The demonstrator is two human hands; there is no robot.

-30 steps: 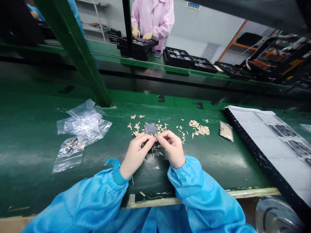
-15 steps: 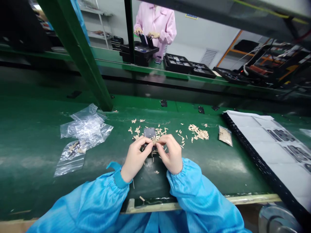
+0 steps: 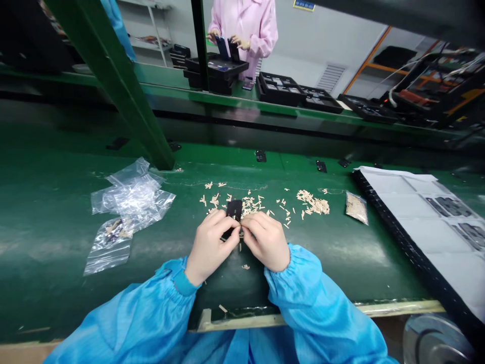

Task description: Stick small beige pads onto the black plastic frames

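Note:
My left hand (image 3: pixel 209 245) and my right hand (image 3: pixel 268 240) meet over the green bench, both in blue sleeves. Both are closed on a small dark flat part (image 3: pixel 234 210) that sticks up between the fingertips. My right fingertips pinch at its lower right edge; whether a tan piece is in them I cannot make out. Several small tan pieces (image 3: pixel 250 205) lie scattered just beyond my hands, with a denser heap (image 3: pixel 313 202) to the right.
Crumpled clear bags (image 3: pixel 129 199) lie to the left, a small filled bag (image 3: pixel 356 207) to the right. A black tray (image 3: pixel 413 253) under white paper sits at far right. A green post (image 3: pixel 125 101) rises at the back left. A person in pink (image 3: pixel 244 25) works at stacked trays beyond.
The dark part has tilted so its dark face now shows instead of the grey one. My hands have drawn closer together. The person in pink has lifted a part from the trays.

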